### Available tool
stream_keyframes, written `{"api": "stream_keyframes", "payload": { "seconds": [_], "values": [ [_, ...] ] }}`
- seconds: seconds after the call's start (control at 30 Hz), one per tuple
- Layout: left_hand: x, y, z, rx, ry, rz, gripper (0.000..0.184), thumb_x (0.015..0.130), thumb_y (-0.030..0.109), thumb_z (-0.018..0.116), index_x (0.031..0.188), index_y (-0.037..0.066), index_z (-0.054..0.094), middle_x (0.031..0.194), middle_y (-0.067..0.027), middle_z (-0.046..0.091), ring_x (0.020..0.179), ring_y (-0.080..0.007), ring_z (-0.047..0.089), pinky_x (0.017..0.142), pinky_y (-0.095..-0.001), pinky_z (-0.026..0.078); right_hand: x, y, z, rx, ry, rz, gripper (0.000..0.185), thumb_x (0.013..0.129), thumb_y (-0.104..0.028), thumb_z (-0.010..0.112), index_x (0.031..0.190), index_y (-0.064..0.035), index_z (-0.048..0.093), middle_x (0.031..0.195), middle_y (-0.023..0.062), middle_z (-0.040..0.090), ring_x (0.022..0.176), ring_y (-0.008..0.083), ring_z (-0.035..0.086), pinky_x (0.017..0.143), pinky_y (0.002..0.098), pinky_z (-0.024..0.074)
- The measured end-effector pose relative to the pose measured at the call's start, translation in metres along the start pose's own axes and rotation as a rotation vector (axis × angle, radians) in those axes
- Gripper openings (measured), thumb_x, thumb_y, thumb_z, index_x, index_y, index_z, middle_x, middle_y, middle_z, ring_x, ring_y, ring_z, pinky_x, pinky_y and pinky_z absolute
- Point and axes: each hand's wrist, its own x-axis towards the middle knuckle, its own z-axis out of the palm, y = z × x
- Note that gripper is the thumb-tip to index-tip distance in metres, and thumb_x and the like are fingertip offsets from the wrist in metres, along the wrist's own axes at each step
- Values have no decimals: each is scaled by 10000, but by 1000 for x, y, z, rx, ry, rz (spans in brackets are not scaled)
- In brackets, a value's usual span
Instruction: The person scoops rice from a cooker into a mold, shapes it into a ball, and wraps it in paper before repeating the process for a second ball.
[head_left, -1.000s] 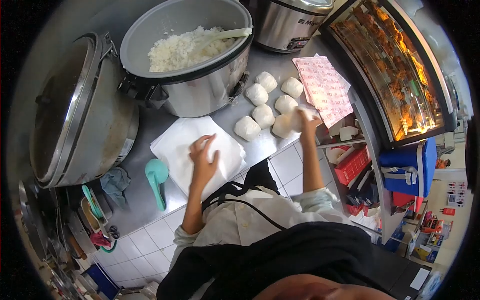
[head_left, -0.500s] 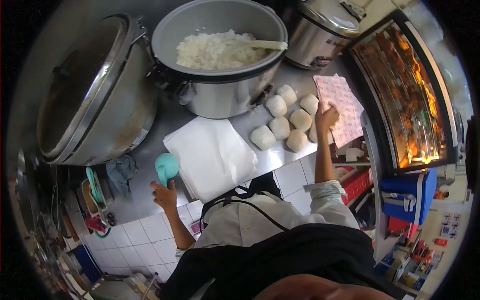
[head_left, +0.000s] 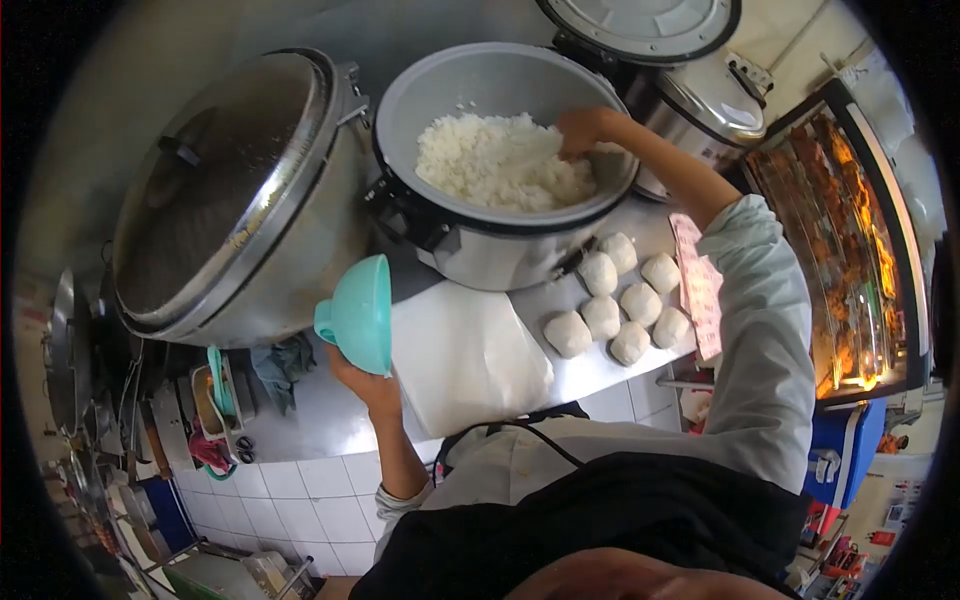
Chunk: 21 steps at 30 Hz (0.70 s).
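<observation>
The right arm (head_left: 770, 310) is standing well out in front of the body, its bare forearm (head_left: 685, 178) slanting inward toward the middle of the view. The right hand (head_left: 583, 134) is pointing away from the chest, its fingers curling in a closed grip, knuckles facing upward. The left arm is keeping much nearer the torso, with only a short stretch of bare left forearm (head_left: 403, 455) showing as it is angling forward. The left hand (head_left: 366, 384) is gripping too, most of its fingers hiding from sight. Both hands are sitting well apart, the right farther forward.
</observation>
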Motion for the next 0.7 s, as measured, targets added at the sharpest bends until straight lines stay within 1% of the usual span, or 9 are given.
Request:
{"api": "stream_keyframes", "payload": {
  "seconds": [0.03,0.13,0.17,0.23,0.33,0.47,0.53,0.63,0.7],
  "values": [
    [13,2,7,-1,33,-62,129,882,61,438,916,-40,510,761,-84,527,650,-156,525,555,-257,433,-2,3,-14,-5,15,-5,389,765,-406,602,873,-34,641,845,98,667,969,241,611,775,391,450],
    [31,-2,36,13,-60,-57,60,857,18,469,869,-26,507,719,-70,531,603,-136,496,542,-256,409,-7,19,-42,-169,258,113,324,774,-301,580,967,-43,609,796,88,657,828,234,647,684,355,474],
    [36,2,47,12,-48,-53,60,857,18,469,869,-26,507,719,-70,531,603,-136,496,542,-256,409,-1,21,-43,-283,510,89,314,774,-258,566,1009,-51,591,774,86,646,801,232,643,684,349,470],
    [49,19,67,-480,-84,-507,174,808,-21,509,981,-31,524,891,-116,569,818,-180,553,771,-296,422,28,29,-43,-404,830,-1,277,786,-181,529,1040,-82,577,739,74,622,754,231,625,701,353,460],
    [50,29,97,-427,26,-346,184,825,-36,519,1008,-36,538,916,-117,588,836,-157,555,770,-277,439,71,28,-38,-699,1073,-277,294,796,-166,507,1072,-80,565,779,73,636,801,239,623,738,362,456],
    [53,58,102,-370,-23,-506,217,828,-19,554,1043,-51,546,966,-121,599,894,-154,553,787,-271,444,123,-5,-19,-558,853,-285,344,776,-260,553,1057,-65,587,802,79,655,804,258,623,731,378,459],
    [59,60,107,-299,46,-121,198,833,-35,575,1029,-39,547,882,-77,579,749,-115,543,622,-217,443,124,-11,-29,-426,799,-287,335,781,-320,566,1020,-90,608,802,110,656,768,273,628,697,388,465],
    [47,48,114,-272,51,-143,193,831,-36,574,1022,-43,547,905,-80,580,776,-124,547,662,-227,450,111,-17,-36,-244,669,-269,283,808,-349,550,929,-109,641,758,118,648,715,278,633,643,394,470],
    [40,39,114,-248,55,-146,187,829,-36,573,1014,-47,547,928,-84,582,803,-134,552,703,-237,457,107,-24,-29,-249,638,-411,285,831,-365,537,814,-109,659,699,117,635,681,284,630,600,411,469]
  ]
}}
